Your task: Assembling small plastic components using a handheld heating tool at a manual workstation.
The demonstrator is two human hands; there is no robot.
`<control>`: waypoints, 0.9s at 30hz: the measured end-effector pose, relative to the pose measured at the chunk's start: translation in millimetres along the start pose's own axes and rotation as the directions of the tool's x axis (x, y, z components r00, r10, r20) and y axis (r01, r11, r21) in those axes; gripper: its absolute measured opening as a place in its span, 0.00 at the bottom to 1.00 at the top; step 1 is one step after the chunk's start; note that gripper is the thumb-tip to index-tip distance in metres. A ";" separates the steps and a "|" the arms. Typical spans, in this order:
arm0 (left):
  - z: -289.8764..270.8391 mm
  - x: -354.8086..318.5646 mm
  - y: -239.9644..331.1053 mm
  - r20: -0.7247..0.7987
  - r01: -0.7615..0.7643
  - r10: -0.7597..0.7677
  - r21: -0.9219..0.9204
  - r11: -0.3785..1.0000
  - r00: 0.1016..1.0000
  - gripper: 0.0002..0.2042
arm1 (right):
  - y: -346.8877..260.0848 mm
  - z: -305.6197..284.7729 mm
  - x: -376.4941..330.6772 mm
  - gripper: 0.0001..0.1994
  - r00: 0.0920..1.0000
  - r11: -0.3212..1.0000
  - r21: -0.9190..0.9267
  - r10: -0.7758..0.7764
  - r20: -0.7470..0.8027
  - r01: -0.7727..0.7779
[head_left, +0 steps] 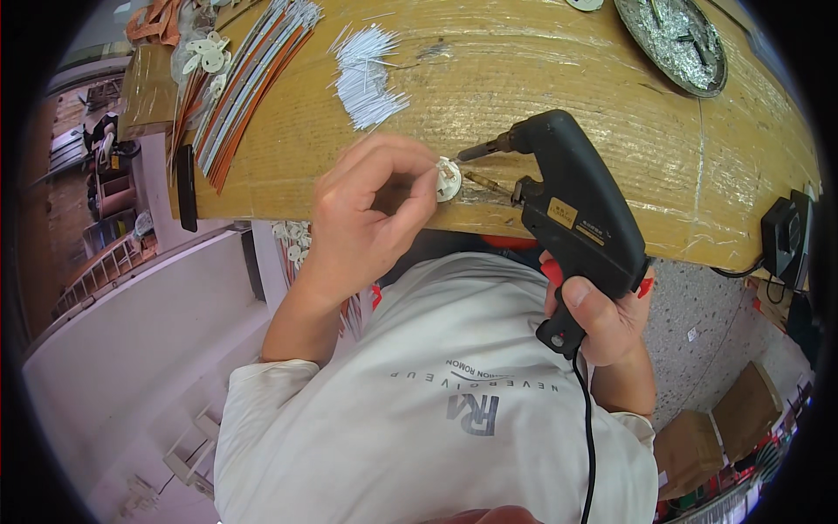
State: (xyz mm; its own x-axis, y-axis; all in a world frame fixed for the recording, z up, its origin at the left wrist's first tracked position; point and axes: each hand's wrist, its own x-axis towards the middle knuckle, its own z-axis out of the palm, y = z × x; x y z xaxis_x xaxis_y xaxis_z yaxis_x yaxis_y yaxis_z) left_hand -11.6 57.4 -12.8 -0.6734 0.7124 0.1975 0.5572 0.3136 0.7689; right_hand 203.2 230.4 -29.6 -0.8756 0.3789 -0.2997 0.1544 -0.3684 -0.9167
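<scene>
The thumb and forefinger of my left hand (371, 210) are pinched at the left edge of a small round white part (449, 182) near the table's front edge. My right hand (607, 321) is wrapped around the handle of a black pistol-shaped soldering gun (580, 192), with a red trigger by the forefinger. The gun's metal tip (476, 152) points left and reaches the upper edge of the white part; whether it touches is too small to tell. Below the tip, a thin brass-coloured feed tube (489, 182) also points at the part. A black cord hangs from the handle.
Loose thin white wires (371, 83) lie in a pile beyond my left hand. Long orange and white strips (253, 87) lie at the far left. A round metal dish (717, 70) with shiny scraps stands far right. A black box (779, 234) with a cable sits at the right edge.
</scene>
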 end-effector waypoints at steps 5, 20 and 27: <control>0.9 -4.6 -0.4 0.011 -0.034 0.035 -0.020 0.999 0.999 0.06 | -7.1 7.9 -0.1 0.30 0.995 0.993 0.110 0.043 -0.088 -0.033; 9.5 -10.6 11.7 -0.021 -0.562 0.564 -0.131 0.817 0.825 0.17 | -6.0 37.9 12.2 0.15 0.984 0.985 -0.027 -0.170 -0.056 0.168; 10.2 -16.2 11.9 -0.036 -0.574 0.573 -0.099 0.813 0.818 0.20 | -6.0 34.4 9.3 0.07 0.998 0.988 -0.152 -0.003 0.064 0.012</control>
State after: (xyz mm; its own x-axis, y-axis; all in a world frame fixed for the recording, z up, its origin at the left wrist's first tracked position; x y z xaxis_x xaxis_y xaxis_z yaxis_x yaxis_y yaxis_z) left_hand 10.9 55.9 -13.1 -0.2491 0.7402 0.6246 0.7914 -0.2161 0.5718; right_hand 178.4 206.9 -17.8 -0.9036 0.3245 -0.2796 0.2112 -0.2304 -0.9499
